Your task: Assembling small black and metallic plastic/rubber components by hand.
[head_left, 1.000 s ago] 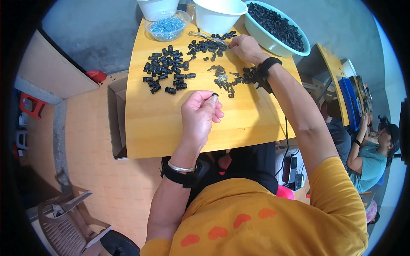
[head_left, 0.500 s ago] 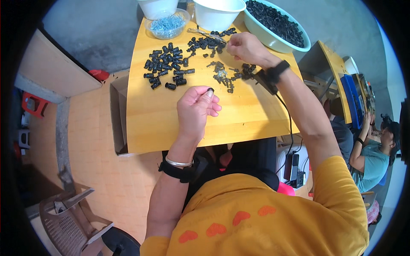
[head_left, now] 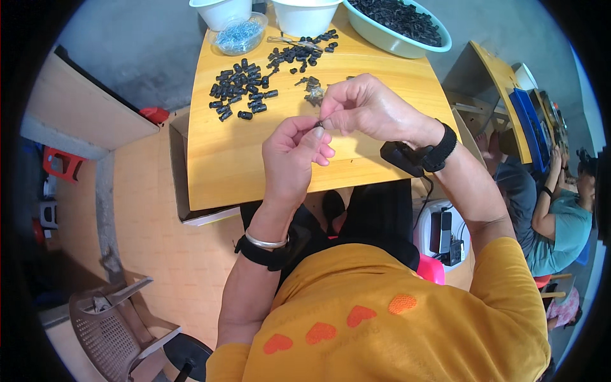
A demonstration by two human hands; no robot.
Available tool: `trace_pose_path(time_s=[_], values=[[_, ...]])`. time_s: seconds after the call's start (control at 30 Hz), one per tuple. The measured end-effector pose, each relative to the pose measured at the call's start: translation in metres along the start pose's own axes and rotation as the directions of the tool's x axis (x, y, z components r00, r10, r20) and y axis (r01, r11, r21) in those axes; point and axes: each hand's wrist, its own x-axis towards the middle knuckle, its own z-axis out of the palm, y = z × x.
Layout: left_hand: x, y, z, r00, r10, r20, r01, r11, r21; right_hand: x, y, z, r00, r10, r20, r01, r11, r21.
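Note:
Over the near half of the table, my left hand (head_left: 289, 156) pinches a small black plastic part (head_left: 319, 124) between thumb and fingertips. My right hand (head_left: 375, 111) meets it there, thumb and fingers pressed together at the part; anything in that pinch is too small to make out. Beyond my left hand lies a pile of black cylindrical pieces (head_left: 238, 86). Further back, smaller black parts (head_left: 299, 54) are heaped beside metal tweezers (head_left: 294, 41). Some small parts and a few springs (head_left: 314, 95) lie partly hidden behind my right hand.
At the table's (head_left: 242, 172) far edge stand a see-through tub of springs (head_left: 238, 37), two white bowls (head_left: 305, 18) and a pale green basin (head_left: 407, 49) of black parts. A cabled black box (head_left: 401, 159) hangs by my right wrist. Another person (head_left: 560, 223) sits at right.
My right hand has come back from the heap of small black parts to my left fingertips. My left hand still holds its black part. The view has shifted slightly.

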Motion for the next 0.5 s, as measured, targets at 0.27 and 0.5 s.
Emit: trace_pose_path(time_s=[0.27,0.5], values=[[-0.018,-0.009,0.007,0.997,0.034,0.073,-0.044,0.989,0.14,-0.024,0.011,0.005,0.996,0.084,0.027,-0.088,0.979,0.186],[-0.021,-0.01,0.008,0.973,0.095,0.212,-0.106,0.993,0.043,-0.033,0.026,0.011,0.98,0.15,0.127,-0.196,0.768,0.61]])
